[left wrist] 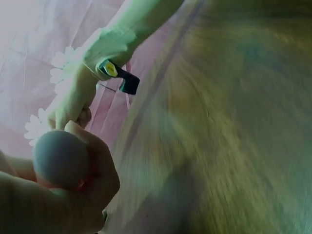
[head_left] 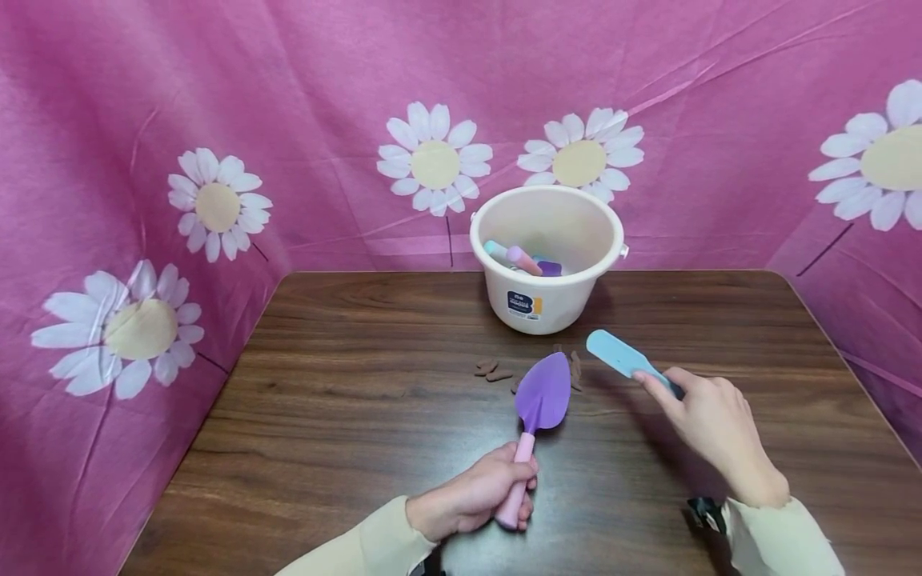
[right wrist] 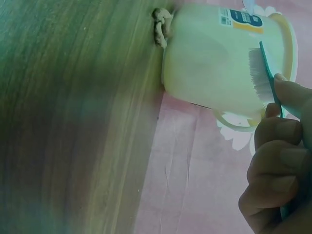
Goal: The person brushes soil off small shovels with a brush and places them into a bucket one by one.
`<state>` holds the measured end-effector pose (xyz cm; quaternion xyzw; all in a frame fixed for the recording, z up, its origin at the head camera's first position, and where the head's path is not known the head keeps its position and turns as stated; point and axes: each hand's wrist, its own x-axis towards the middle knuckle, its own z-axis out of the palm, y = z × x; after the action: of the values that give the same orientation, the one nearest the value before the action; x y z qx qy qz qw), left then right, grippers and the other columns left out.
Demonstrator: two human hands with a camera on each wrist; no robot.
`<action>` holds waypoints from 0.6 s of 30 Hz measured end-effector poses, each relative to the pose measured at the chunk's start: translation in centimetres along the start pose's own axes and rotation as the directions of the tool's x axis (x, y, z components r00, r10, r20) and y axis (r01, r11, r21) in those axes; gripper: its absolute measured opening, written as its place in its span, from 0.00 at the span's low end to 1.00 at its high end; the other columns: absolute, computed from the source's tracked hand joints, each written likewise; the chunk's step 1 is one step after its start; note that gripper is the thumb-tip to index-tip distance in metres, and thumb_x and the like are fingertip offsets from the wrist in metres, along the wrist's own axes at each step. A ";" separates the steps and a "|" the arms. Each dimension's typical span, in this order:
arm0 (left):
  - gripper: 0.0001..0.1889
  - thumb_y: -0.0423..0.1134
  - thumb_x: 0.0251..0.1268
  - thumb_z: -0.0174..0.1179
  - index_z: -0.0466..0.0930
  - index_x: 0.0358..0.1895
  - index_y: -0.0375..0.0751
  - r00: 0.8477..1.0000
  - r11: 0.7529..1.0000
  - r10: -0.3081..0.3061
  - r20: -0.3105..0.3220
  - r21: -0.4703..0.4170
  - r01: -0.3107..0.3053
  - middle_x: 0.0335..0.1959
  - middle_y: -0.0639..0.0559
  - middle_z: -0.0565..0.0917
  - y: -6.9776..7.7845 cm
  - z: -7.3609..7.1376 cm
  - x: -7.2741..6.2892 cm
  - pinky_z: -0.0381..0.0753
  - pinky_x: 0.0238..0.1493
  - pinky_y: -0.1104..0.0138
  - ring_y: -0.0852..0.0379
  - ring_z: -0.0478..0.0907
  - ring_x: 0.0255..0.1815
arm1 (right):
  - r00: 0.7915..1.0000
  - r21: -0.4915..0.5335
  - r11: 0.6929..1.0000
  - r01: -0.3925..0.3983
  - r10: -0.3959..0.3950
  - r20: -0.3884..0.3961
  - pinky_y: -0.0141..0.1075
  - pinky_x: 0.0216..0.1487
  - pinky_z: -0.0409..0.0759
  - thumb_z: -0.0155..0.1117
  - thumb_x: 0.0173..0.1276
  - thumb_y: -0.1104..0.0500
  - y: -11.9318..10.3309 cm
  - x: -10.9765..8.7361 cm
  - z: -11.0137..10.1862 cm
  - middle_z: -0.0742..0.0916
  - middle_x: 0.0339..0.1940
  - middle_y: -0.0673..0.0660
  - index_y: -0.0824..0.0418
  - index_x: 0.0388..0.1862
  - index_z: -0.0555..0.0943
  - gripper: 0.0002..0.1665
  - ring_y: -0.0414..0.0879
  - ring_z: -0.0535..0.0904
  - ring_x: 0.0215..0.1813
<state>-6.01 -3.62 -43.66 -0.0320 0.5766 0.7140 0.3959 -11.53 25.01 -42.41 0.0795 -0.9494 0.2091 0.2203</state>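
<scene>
My left hand (head_left: 475,492) grips the pink handle of a small garden trowel (head_left: 545,392), its purple blade pointing away from me above the table. In the left wrist view the rounded handle end (left wrist: 61,158) pokes out of the curled fingers. A light blue brush (head_left: 621,354) is held in my right hand (head_left: 713,420), off the table and to the right of the trowel. Pale bristles (right wrist: 261,73) show on its underside in the right wrist view. Brown flat pieces (head_left: 499,374) lie near the trowel blade, which partly hides some of them.
Beyond the trowel stands a white bucket (head_left: 529,312) with side knobs and a label. Inside it lie several tools with pastel handles (head_left: 523,260) and something purple. A dark wood-grain table (head_left: 346,432) bears everything. Behind hangs a pink cloth (head_left: 324,104) with daisies.
</scene>
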 end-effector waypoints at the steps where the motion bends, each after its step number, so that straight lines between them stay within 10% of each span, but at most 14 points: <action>1: 0.05 0.35 0.70 0.46 0.61 0.44 0.42 1.000 1.000 0.015 -0.008 0.023 -0.015 0.23 0.51 0.70 0.0 0.0 0.0 0.75 0.17 0.72 0.60 0.68 0.15 | 1.000 0.007 1.000 0.004 -0.004 -0.009 0.33 0.15 0.52 0.68 0.62 0.47 0.0 0.0 -0.1 0.58 0.10 0.43 0.52 0.13 0.65 0.26 0.42 0.55 0.16; 9: 0.15 0.29 0.64 0.56 0.62 0.49 0.36 0.978 0.970 0.182 -0.098 0.178 -0.163 0.24 0.51 0.73 0.1 -0.5 0.4 0.71 0.09 0.72 0.60 0.69 0.11 | 0.994 0.047 0.998 0.048 -0.043 -0.097 0.33 0.17 0.53 0.70 0.59 0.49 -0.2 0.2 -0.7 0.60 0.08 0.42 0.55 0.18 0.76 0.17 0.37 0.53 0.16; 18: 0.16 0.38 0.68 0.53 0.61 0.55 0.43 0.967 0.931 0.213 -0.138 0.329 -0.158 0.23 0.52 0.74 0.3 -0.3 0.2 0.64 0.09 0.74 0.61 0.64 0.11 | 0.992 0.118 0.990 0.076 -0.063 -0.113 0.27 0.16 0.53 0.73 0.56 0.55 -1.4 0.3 -1.6 0.62 0.09 0.40 0.53 0.18 0.76 0.14 0.30 0.53 0.16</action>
<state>-6.42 -3.78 -43.61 0.0251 0.7155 0.6415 0.2756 -10.86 24.40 -40.50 0.1143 -0.9180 0.2632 0.2738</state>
